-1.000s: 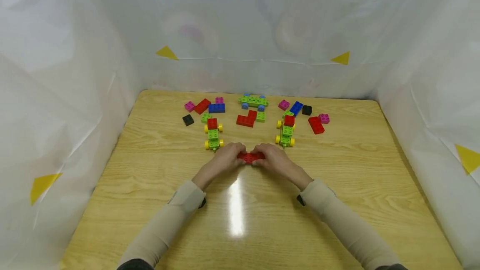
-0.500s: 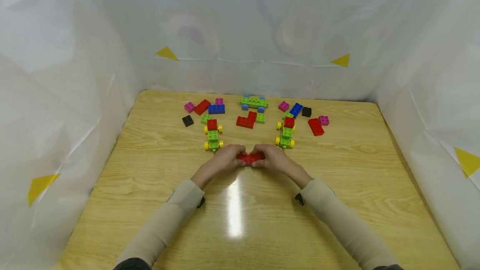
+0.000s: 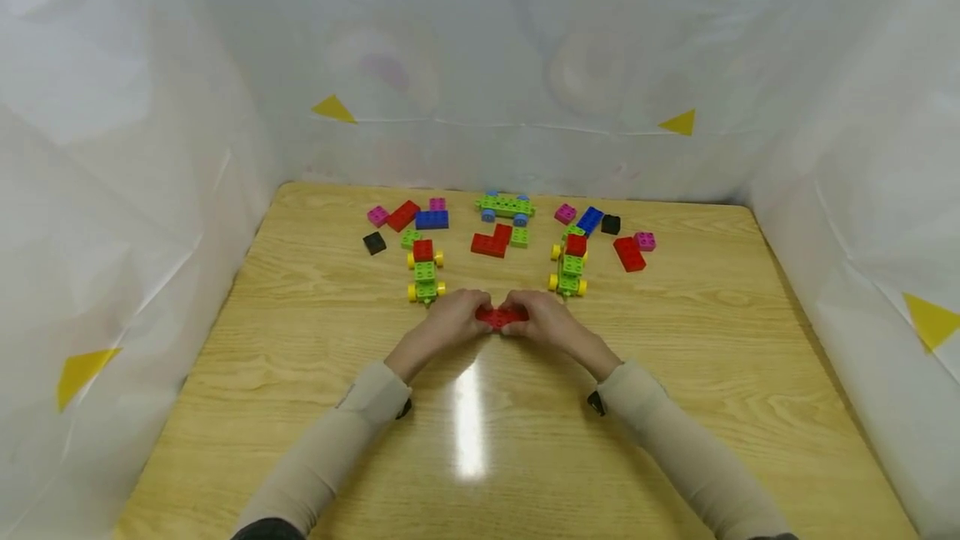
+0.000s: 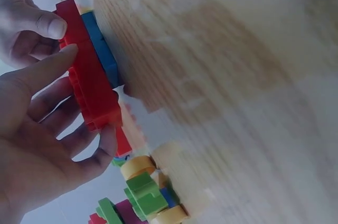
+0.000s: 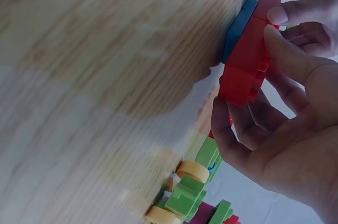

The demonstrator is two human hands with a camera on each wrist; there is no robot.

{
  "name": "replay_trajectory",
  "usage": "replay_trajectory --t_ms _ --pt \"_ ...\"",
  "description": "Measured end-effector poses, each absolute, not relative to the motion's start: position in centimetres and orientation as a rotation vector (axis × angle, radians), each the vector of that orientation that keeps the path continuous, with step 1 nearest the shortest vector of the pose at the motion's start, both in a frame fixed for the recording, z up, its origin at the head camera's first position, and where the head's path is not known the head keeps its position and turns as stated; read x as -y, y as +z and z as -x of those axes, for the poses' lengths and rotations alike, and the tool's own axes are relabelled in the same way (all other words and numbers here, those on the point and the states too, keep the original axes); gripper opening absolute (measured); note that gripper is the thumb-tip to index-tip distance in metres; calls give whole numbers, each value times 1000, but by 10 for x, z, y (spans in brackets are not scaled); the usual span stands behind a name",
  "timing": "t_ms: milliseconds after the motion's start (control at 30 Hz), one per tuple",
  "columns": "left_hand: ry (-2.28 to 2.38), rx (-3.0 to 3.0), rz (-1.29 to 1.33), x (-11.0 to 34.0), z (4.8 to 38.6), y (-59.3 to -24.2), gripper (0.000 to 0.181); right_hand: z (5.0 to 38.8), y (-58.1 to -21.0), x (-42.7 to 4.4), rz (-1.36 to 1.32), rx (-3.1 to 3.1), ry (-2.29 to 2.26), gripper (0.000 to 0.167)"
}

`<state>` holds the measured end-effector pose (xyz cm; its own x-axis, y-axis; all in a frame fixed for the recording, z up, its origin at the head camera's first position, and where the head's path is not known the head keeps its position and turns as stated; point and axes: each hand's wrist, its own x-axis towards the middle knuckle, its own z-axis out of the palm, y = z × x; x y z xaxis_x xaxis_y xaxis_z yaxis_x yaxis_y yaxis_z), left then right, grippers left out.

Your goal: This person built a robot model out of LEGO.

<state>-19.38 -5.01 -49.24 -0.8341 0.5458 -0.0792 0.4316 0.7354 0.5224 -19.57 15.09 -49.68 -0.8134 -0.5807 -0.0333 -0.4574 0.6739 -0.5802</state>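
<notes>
Both hands meet at a red brick piece [image 3: 498, 319] in the middle of the table. In the left wrist view the red piece [image 4: 95, 76] sits on top of a blue brick [image 4: 101, 49]. My left hand [image 3: 453, 315] pinches one end of the red piece between thumb and fingers. My right hand [image 3: 551, 319] grips the other end likewise, seen close in the right wrist view, where the blue brick [image 5: 240, 28] shows beneath the red piece [image 5: 245, 57]. In the head view the blue brick is hidden.
Beyond the left hand stands a green wheeled stack with a red brick [image 3: 423, 251]; a similar stack [image 3: 572, 265] stands beyond the right. Farther back are a green base with blue wheels [image 3: 506, 206], joined-looking red bricks [image 3: 490, 244], a blue brick [image 3: 432, 220] and several loose bricks.
The hands keep their grip on the red piece, with hardly any movement. The whole head view has shifted slightly.
</notes>
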Motion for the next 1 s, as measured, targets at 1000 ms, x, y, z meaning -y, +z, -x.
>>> replay_trajectory --t_ms 1000 --pt "628 -2791 -729 44 188 -492 12 190 -502 -149 819 -2713 -840 18"
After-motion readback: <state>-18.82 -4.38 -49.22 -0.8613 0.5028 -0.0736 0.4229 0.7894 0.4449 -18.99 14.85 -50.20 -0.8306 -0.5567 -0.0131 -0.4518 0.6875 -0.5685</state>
